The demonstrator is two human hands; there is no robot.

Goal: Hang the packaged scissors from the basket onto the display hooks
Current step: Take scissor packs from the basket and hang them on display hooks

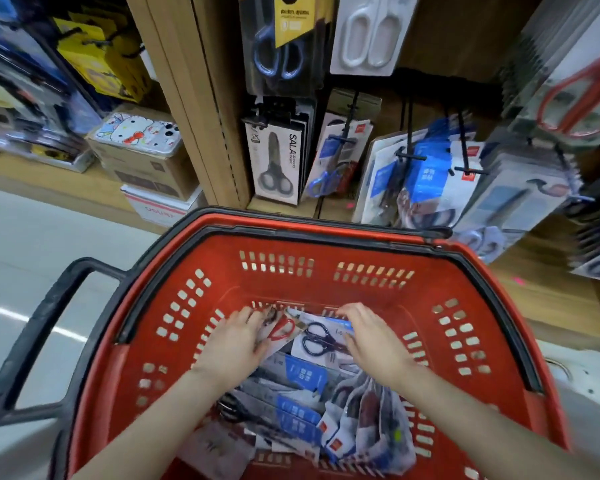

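Head view: left hand point(238, 337) lies open, fingers spread on a red-handled scissors pack point(280, 329); right hand point(369, 336) curls over a black-handled scissors pack point(317, 339), grip uncertain. Both packs lie inside the red plastic basket point(326, 282), below black display hooks point(409, 133).

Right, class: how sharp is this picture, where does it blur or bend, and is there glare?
Head view: sharpest at the SALA pack; motion blur smears the left shelf and the packs low in the basket; wide-angle bending curves the basket rim and tilts the shelf post; a bright glare streak crosses the floor.
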